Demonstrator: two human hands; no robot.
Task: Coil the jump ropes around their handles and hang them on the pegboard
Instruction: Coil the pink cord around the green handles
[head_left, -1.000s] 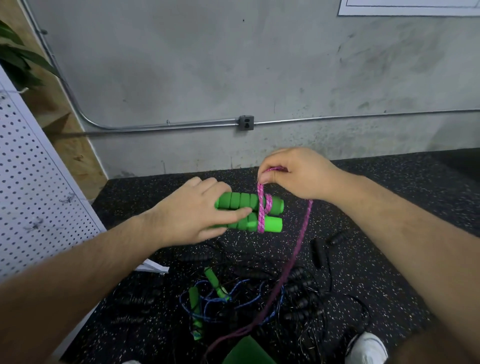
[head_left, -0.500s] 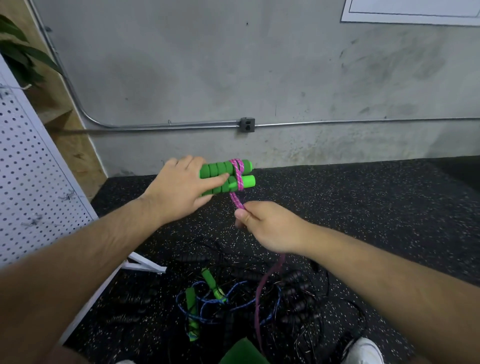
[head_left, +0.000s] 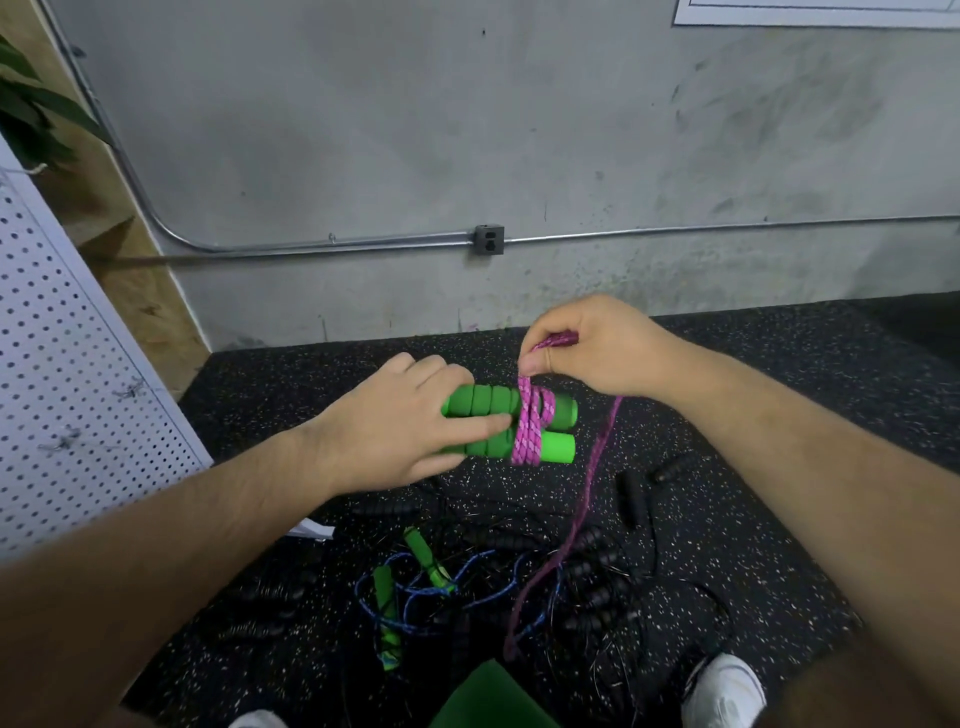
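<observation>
My left hand (head_left: 410, 421) grips two green foam handles (head_left: 558, 449) held side by side, pointing right. Several turns of pink rope (head_left: 530, 431) are wrapped around both handles near their right ends. My right hand (head_left: 597, 345) pinches the pink rope just above the handles. From that hand the loose pink rope (head_left: 587, 493) hangs down to the floor. The white pegboard (head_left: 57, 374) stands at the left edge of the view.
On the black speckled floor mat (head_left: 779, 415) below lies a tangle: a blue rope with green handles (head_left: 387, 603) and several black ropes with black handles (head_left: 631, 499). A grey wall with a conduit and outlet (head_left: 489, 240) is ahead. My white shoe (head_left: 724, 691) shows at the bottom right.
My right hand rose from below the handles to above them, carrying the pink rope up and over for another turn. The handles dropped slightly lower in view.
</observation>
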